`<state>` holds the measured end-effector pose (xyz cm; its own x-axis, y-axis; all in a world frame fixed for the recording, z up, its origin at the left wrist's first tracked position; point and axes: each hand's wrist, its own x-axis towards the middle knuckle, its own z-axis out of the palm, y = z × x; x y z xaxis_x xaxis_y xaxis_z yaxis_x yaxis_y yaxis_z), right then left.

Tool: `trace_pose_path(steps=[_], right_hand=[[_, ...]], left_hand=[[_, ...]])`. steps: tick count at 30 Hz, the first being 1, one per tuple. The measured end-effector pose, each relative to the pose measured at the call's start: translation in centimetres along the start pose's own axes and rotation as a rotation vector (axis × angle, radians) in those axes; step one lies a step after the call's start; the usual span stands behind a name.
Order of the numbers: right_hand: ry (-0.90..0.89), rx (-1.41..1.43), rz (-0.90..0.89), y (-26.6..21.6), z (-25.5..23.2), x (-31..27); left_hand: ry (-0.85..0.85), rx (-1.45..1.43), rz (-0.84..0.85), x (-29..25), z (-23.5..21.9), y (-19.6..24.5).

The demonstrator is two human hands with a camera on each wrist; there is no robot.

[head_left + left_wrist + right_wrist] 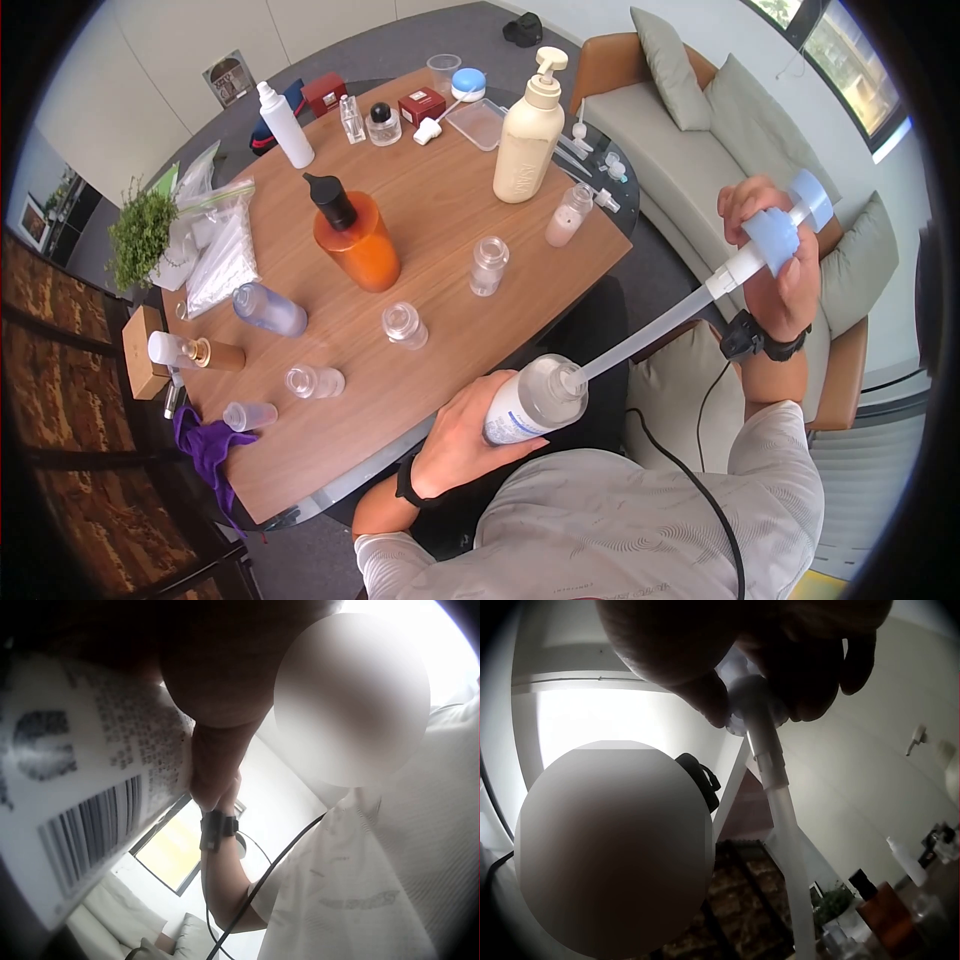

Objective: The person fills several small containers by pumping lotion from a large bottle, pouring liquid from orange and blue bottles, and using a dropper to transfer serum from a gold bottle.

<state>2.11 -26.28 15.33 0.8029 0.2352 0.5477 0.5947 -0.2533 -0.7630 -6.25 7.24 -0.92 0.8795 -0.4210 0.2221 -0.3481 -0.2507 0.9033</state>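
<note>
My left hand [455, 445] grips a clear bottle [550, 390] with a white printed label, tilted in front of my body near the table's front edge. Text and a barcode on the label [97, 780] fill the left of the left wrist view. Raised at the right, my right hand [790, 290] pinches a pump head [770, 238] by its light blue collar. A long translucent dip tube [650, 330] slants down from it, its lower end at the bottle's mouth. From the right wrist view, fingers surround the collar above the white pump body [765, 742].
Several small clear bottles [488, 268] stand or lie on the wooden table [440, 240]. An orange pump bottle [360, 245] and a cream pump bottle [528, 145] stand farther back. Plastic bags [222, 250] and a plant [142, 235] are at left, a sofa [650, 140] at right.
</note>
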Motion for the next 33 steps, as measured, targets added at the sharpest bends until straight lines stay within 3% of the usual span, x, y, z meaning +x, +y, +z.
trace_pose_path(steps=[8, 14, 18, 27, 33], right_hand=[[0.110, 0.034, 0.005, 1.2, -1.1, 0.2], [0.017, 0.133, 0.030, 3.4, -0.6, -0.5], [0.105, 0.187, 0.014, 4.8, -0.9, -0.4], [0.316, 0.602, 0.099, 9.0, 1.1, -0.9], [0.334, 0.697, 0.136, 11.3, 1.6, -1.3]], left_hand=[[-0.029, -0.005, -0.067, 0.4, 0.2, -0.4], [-0.053, -0.004, -0.120, 0.7, 0.4, -0.4], [-0.036, -0.020, -0.144, 0.7, 0.5, -0.4], [0.041, -0.079, -0.250, 0.4, -0.6, 0.2], [0.109, 0.170, -0.271, 0.9, -2.9, 2.4]])
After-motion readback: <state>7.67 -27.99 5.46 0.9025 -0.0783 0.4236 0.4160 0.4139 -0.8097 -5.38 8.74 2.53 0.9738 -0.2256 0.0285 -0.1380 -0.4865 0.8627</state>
